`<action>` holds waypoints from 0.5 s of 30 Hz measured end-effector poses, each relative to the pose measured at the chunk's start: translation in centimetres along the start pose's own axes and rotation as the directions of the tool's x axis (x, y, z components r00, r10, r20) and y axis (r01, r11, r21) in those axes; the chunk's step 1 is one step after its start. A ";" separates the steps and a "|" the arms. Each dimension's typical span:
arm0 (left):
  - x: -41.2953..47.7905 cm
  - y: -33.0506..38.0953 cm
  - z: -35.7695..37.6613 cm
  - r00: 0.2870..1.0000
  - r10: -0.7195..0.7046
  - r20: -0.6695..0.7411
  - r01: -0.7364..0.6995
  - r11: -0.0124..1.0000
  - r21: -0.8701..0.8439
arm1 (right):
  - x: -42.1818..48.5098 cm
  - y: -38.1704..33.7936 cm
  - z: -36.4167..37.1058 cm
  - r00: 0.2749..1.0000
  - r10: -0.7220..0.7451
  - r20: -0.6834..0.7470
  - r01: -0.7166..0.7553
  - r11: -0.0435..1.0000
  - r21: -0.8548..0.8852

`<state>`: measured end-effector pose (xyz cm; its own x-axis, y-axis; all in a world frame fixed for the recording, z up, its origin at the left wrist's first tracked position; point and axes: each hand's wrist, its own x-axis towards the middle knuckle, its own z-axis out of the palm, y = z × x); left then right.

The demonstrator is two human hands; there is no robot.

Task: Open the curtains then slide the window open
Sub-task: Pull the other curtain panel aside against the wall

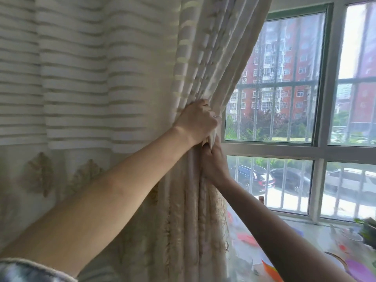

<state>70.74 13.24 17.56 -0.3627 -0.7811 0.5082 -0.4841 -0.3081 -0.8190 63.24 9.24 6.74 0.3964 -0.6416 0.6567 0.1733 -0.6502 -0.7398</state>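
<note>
Down at eight o'clock a patterned sleeve (24,269) pokes into view. The striped curtain (81,78) hangs across the whole nine o'clock side and is gathered into a thick bunch near the middle. The left hand (196,122) has its fingers clenched round that bunch. Just under it the right hand (214,161) grasps the same folds, its arm coming up from five o'clock. From one to four o'clock the window (329,98) stands uncovered, with bars, red buildings (284,58) and parked cars (254,178) beyond the glass. A plant (368,231) sits on the sill (305,226) at four o'clock.
</note>
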 end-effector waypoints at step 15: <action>-4.9 -3.9 2.2 0.999 0.030 -0.039 -0.032 0.999 -0.034 | -0.6 -2.3 6.6 0.997 -0.004 -0.078 -0.003 0.996 -0.084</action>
<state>76.17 17.10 17.67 -0.4076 -0.7685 0.4932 -0.4989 -0.2649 -0.8252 68.55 13.77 7.05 0.3239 -0.6690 0.6690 0.0957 -0.6803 -0.7266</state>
